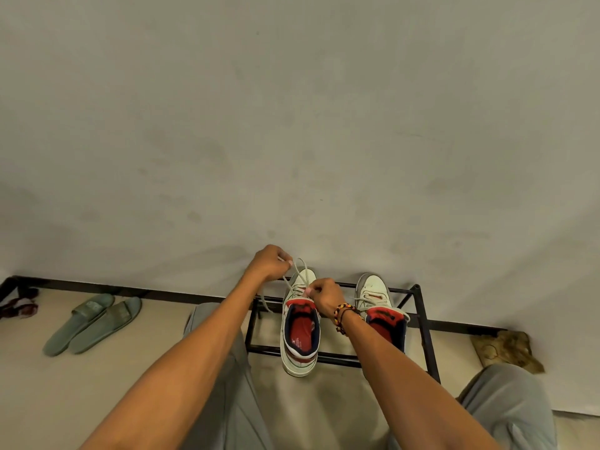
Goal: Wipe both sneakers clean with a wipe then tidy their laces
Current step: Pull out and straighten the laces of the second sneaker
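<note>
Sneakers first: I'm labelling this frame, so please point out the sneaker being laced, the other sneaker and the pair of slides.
sneaker being laced [300,339]: head view, on its red insole.
other sneaker [370,287]: head view, on its pale toe cap.
pair of slides [97,323]: head view, on the nearer slide's strap.

We see a black metal rack [425,332] of thin bars standing on a pale beige floor [130,368], its far side against the wall; two white sneakers rest on its top bars, the left sneaker [300,339] with its heel overhanging the near bar, the right sneaker [373,293] just beside it toward the right end; on the floor to the left lie two green slides [94,323] side by side, touching; further left a dark red heap [19,308] lies near the wall; right of the rack a crumpled brown cloth [509,350] sits on the floor.
</note>
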